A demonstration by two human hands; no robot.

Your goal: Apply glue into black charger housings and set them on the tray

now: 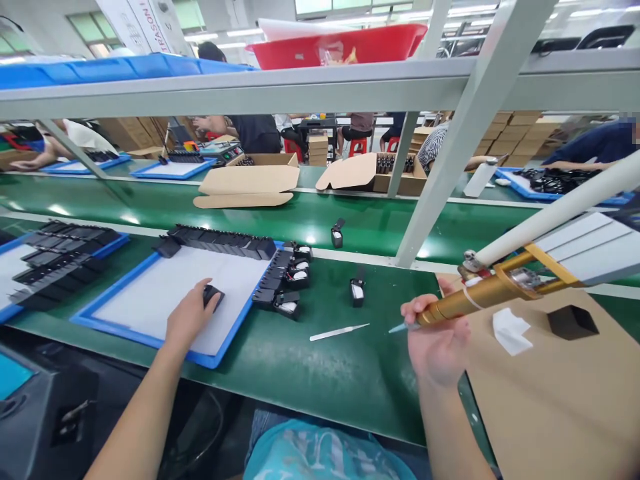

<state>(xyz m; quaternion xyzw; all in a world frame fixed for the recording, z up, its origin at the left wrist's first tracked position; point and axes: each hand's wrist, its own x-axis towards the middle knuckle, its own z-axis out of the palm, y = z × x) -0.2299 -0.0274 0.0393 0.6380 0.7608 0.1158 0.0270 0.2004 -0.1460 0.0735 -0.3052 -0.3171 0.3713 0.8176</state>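
At eight o'clock the left hand's (pixel 186 321) fingers pinch a small black case (pixel 215 300) above the white-lined blue tray (pixel 213 361), whose twelve-o'clock edge carries a row of black cases (pixel 225 241). At four o'clock the right hand's (pixel 443 345) fingers, palm turned up, curl around a gold-coloured dispenser (pixel 465 301). Green table (pixel 320 373) spreads between them.

The left hand (pixel 189 315) grips a small black case (pixel 215 298) over a blue-rimmed tray (pixel 125 337) near the counter's (pixel 310 373) front edge; the right hand (pixel 443 350) holds a gold tool (pixel 465 303). Between them lies a slim pale implement (pixel 337 333).
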